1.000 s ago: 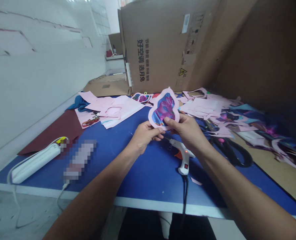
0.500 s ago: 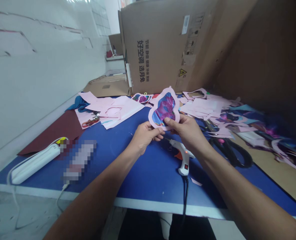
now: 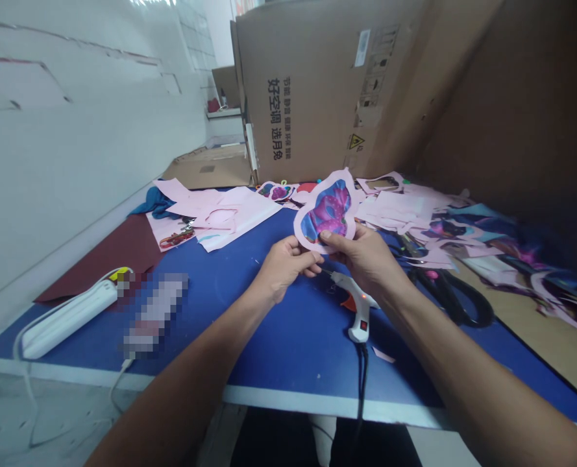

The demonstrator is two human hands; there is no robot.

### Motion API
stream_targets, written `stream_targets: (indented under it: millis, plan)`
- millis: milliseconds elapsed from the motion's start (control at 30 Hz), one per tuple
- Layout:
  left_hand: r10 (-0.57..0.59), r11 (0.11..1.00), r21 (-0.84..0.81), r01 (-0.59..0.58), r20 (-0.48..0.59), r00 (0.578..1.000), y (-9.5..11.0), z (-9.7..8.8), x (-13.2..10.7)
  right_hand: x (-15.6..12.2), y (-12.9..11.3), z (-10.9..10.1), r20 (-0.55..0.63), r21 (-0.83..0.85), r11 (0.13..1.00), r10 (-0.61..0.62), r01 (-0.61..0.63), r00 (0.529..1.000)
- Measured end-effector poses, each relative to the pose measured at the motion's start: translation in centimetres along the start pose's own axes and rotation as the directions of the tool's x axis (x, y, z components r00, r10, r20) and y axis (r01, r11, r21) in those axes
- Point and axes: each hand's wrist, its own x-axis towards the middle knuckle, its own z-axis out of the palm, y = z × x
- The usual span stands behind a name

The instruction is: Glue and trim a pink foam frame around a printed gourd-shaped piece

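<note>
Both my hands hold up a curved paper cutout (image 3: pixel 326 211) with a pale pink border and a blue and purple print. My left hand (image 3: pixel 285 266) pinches its lower edge, and the thumb of my right hand (image 3: pixel 359 256) presses on its printed face. Just below my right hand, a white hot glue gun (image 3: pixel 359 305) lies on the blue table mat (image 3: pixel 269 324) with its black cord trailing over the front edge. Black-handled scissors (image 3: pixel 451 296) lie to the right of my right wrist.
Pink paper offcuts (image 3: pixel 232 214) and printed scraps (image 3: pixel 444 227) lie at the back of the mat. On the left are a white power strip (image 3: pixel 67 327), a pixelated object (image 3: pixel 154 314) and a dark red sheet (image 3: pixel 117 256). A large cardboard box (image 3: pixel 312 91) stands behind.
The cutout has rotated clockwise in my hands, so its narrow top now leans right. My hands have shifted only slightly.
</note>
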Motion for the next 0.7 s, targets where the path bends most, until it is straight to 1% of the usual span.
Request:
stream_targets:
  millis: [167, 267, 467, 600, 700]
  plan:
    - [-0.031, 0.999, -0.013, 0.031, -0.042, 0.999, -0.03, 0.16, 0.02, -0.22, 0.01, 0.19, -0.009, -0.029, 0.998, -0.054, 0.054, 0.998]
    - [-0.021, 1.0, -0.013, 0.021, -0.061, 0.998, -0.14, 0.21, 0.07, -0.42, -0.1, 0.36, -0.011, -0.038, 0.998, -0.059, 0.059, 0.998]
    - [0.007, 1.0, 0.0, -0.007, -0.063, 0.998, -0.25, 0.29, 0.07, -0.42, -0.12, 0.46, -0.002, -0.028, 0.998, -0.054, 0.054, 0.999]
    - [0.017, 1.0, 0.0, -0.017, -0.071, 0.997, -0.31, 0.25, 0.15, -0.52, -0.11, 0.53, 0.056, 0.0, 1.0, -0.026, 0.026, 0.998]
    - [0.032, 0.999, -0.008, -0.032, -0.05, 0.998, -0.43, 0.1, 0.21, -0.56, -0.08, 0.5, 0.082, -0.014, 0.999, -0.03, 0.031, 0.996]
